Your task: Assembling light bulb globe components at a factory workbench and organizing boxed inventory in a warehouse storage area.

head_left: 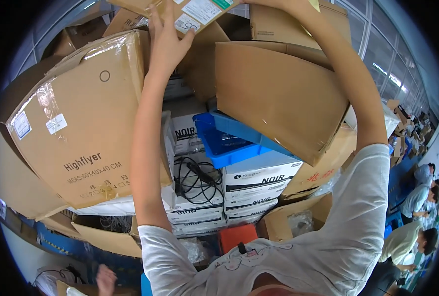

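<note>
Both my arms reach up and forward to a flat-looking cardboard box (182, 9) with white and green labels, cut off by the top edge of the head view. My left hand (169, 44) grips its left near side, thumb and fingers against the cardboard. At its right end is my right hand (264, 2), only partly in view, its fingers mostly out of the picture. Just below my left hand stands a large taped carton (96, 113). An open-topped brown carton (279, 93) sits under my right forearm.
Blue plastic trays (234, 155) lie on stacked white boxes (254, 190), beside a bundle of black cables (197, 180). Lower down are a red box (238, 238) and an open carton (298, 217). Several people (412, 241) work at the right; another person's hand (106, 280) shows lower left.
</note>
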### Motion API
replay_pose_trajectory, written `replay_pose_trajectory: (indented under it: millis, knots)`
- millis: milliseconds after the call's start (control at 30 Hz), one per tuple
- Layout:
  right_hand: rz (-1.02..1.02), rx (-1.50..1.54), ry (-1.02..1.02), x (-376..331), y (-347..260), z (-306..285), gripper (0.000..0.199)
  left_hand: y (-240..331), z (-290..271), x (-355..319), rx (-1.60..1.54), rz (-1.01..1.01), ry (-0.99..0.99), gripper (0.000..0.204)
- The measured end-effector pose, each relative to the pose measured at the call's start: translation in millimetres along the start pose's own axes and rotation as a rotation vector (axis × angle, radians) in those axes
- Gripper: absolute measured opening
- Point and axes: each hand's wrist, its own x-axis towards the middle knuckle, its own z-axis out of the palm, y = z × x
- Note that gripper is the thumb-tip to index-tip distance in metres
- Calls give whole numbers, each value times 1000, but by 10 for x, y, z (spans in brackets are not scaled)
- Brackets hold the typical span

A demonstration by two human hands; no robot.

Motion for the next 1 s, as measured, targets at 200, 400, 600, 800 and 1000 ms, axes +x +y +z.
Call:
replay_pose_trajectory:
  millis: [200, 400, 600, 800, 1000]
  knots:
    - [-231, 72, 95, -70, -200, 174, 69, 829, -640, 194, 536, -63, -460, 59]
    - [-108, -479, -117, 119, -412, 261, 60, 1163, -1681, -341, 763, -313, -382, 52]
    - [183, -351, -342, 749, -361, 623, 54, 941, -2151, -825, 1010, -423, -529, 49]
    - [325, 500, -198, 1129, 108, 1481, 24, 789, -2078, -1075, 983, -394, -465, 50]
    - [565, -138, -181, 861, -96, 1654, 22, 762, -2111, -1046, 1023, -364, -474, 52]
